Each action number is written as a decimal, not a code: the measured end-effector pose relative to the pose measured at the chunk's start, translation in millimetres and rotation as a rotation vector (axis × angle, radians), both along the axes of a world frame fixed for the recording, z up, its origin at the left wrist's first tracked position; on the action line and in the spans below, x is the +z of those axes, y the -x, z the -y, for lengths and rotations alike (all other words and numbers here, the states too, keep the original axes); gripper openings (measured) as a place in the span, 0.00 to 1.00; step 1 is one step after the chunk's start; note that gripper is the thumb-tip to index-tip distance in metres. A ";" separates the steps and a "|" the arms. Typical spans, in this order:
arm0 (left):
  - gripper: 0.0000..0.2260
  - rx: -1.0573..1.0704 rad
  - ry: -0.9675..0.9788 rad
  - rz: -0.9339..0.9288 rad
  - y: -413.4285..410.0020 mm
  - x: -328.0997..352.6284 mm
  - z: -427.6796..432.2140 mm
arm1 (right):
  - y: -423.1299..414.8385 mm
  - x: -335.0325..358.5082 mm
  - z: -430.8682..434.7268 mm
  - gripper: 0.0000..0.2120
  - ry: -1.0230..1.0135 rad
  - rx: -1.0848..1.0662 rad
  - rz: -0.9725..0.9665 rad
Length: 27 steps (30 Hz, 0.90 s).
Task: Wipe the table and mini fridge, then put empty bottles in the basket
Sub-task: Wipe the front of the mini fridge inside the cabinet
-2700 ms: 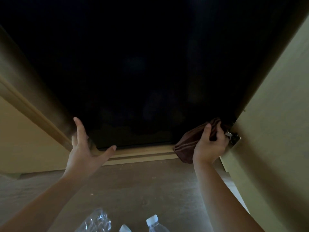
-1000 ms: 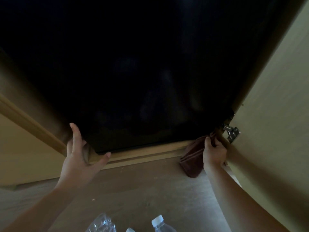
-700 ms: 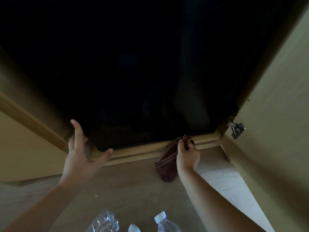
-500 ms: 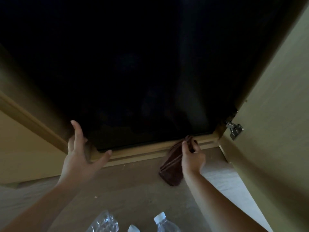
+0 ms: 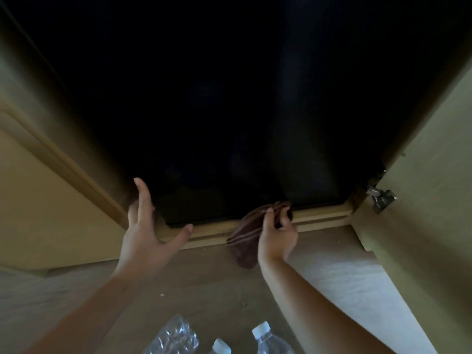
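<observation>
Wooden cabinet framing (image 5: pixel 63 154) encloses the dark mini fridge (image 5: pixel 229 111). At the fridge's bottom edge the right hand (image 5: pixel 277 236) clenches a brown cloth (image 5: pixel 245 241) on the sill (image 5: pixel 324 215), which runs leftward to the left hand (image 5: pixel 145 233), splayed flat at the fridge's lower-left corner. Bottles (image 5: pixel 268 338) lie below the fridge; no basket shows.

Spreading out as a wood-grain floor (image 5: pixel 204 284), meeting the cabinet's bottom rail (image 5: pixel 321 221) at the far side. Bearing three clear plastic bottles at the near edge — crumpled bottle (image 5: pixel 176 338) lying leftmost, white-capped middle bottle (image 5: pixel 219 347) and white-capped right bottle (image 5: pixel 268 339) just beside it, all being cut off by the frame.
</observation>
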State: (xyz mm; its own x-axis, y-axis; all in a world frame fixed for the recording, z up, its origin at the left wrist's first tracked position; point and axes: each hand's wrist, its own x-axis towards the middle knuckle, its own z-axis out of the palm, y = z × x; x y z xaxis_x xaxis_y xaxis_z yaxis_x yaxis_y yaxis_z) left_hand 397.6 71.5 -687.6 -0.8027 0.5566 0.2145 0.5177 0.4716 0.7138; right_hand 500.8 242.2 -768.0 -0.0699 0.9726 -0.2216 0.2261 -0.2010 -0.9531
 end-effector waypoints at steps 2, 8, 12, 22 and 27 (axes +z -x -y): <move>0.50 -0.005 -0.001 -0.002 0.4 0.1 1.1 | 1.6 -2.4 10.7 0.17 0.027 0.083 0.004; 0.50 0.009 0.031 -0.034 0.5 -0.3 -0.3 | -45.8 7.2 -28.5 0.18 -0.196 0.087 -0.008; 0.50 0.006 0.012 -0.015 3.5 -1.9 0.9 | -66.0 30.5 -90.9 0.18 -0.227 -0.228 -0.075; 0.50 0.001 -0.006 0.013 0.8 0.4 -1.4 | 17.0 25.7 27.4 0.20 -0.056 0.014 -0.076; 0.49 -0.061 -0.030 0.077 3.2 2.7 4.1 | 16.4 17.6 42.5 0.19 -0.023 0.186 -0.081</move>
State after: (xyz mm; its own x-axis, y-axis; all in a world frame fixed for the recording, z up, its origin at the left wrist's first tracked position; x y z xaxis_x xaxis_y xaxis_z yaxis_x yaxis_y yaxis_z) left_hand 394.4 67.4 -684.9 -0.7822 0.5990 0.1712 0.4881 0.4184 0.7660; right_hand 484.5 199.7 -750.4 -0.2651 0.9461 -0.1860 0.1794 -0.1412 -0.9736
